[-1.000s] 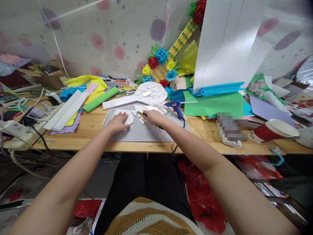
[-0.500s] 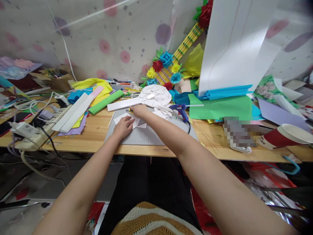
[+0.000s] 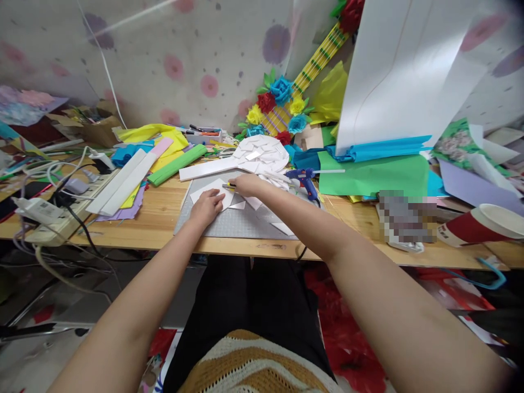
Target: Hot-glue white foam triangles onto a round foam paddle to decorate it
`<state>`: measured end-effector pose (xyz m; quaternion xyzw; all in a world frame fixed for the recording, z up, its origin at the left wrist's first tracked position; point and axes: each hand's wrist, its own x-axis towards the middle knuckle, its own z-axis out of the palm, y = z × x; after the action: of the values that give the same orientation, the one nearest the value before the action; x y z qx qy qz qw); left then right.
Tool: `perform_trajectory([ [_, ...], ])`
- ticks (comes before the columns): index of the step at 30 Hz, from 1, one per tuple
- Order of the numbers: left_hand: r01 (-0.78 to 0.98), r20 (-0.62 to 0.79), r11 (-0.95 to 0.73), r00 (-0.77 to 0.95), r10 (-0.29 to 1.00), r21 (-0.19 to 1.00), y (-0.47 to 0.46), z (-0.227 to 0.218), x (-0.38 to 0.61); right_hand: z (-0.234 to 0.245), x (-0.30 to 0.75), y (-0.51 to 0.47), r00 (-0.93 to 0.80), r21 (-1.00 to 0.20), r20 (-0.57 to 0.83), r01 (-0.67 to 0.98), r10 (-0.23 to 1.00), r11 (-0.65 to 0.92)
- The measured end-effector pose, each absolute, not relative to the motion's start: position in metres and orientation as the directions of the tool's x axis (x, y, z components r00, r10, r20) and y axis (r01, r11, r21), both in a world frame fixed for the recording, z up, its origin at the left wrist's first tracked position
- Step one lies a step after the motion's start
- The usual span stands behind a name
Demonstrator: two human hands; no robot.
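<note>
My left hand (image 3: 208,207) lies flat and open on the white paper piece (image 3: 203,191) on the gray mat (image 3: 241,222) on the tabletop (image 3: 159,210), and my right hand (image 3: 246,184) is closed around a small yellow cutter (image 3: 227,186) touching that paper.

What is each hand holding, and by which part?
The right hand grips a yellow cutter by its handle; left hand holds nothing, pressing flat on a white cut piece.

Matt white foam pc (image 3: 210,191), grey mat (image 3: 241,221), wood table (image 3: 155,210).
</note>
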<state>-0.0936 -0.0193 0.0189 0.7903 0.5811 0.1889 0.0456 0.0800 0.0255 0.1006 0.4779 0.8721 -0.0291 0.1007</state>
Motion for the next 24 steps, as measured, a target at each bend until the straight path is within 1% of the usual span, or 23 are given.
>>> perform_trajectory([
  [7, 0.899, 0.259, -0.309, 0.233, 0.937, 0.309, -0.02, 0.018, -0.092, 0.104, 0.105, -0.001, -0.461, 0.007, -0.253, 0.878, 0.85, 0.478],
  [12, 0.894, 0.255, -0.318, 0.243, 0.936, 0.314, -0.02, 0.019, -0.093, 0.117, 0.115, -0.009, -0.439, 0.057, -0.321, 0.876, 0.839, 0.48],
  [14, 0.892, 0.25, -0.315, 0.24, 0.938, 0.325, -0.02, 0.02, -0.093, 0.12, 0.122, -0.011, -0.43, 0.042, -0.333, 0.882, 0.839, 0.469],
  [15, 0.892, 0.245, -0.308, 0.234, 0.941, 0.332, -0.02, 0.021, -0.093, 0.121, 0.125, -0.012, -0.425, 0.01, -0.335, 0.891, 0.841, 0.454],
  [17, 0.892, 0.227, -0.292, 0.222, 0.948, 0.346, -0.019, 0.024, -0.093, 0.122, 0.133, -0.012, -0.415, -0.1, -0.326, 0.909, 0.85, 0.405],
  [19, 0.898, 0.201, -0.273, 0.213, 0.956, 0.346, -0.018, 0.03, -0.09, 0.121, 0.14, -0.012, -0.399, -0.209, -0.284, 0.913, 0.872, 0.349],
  [20, 0.902, 0.196, -0.265, 0.208, 0.958, 0.341, -0.018, 0.034, -0.086, 0.119, 0.144, -0.011, -0.383, -0.245, -0.251, 0.914, 0.889, 0.325],
  [22, 0.901, 0.23, -0.274, 0.204, 0.951, 0.335, -0.02, 0.043, -0.074, 0.117, 0.15, -0.008, -0.331, -0.292, -0.203, 0.919, 0.922, 0.265],
  [24, 0.869, 0.299, -0.348, 0.248, 0.921, 0.351, -0.024, 0.052, -0.056, 0.113, 0.156, -0.004, -0.254, -0.353, -0.2, 0.92, 0.946, 0.172],
])
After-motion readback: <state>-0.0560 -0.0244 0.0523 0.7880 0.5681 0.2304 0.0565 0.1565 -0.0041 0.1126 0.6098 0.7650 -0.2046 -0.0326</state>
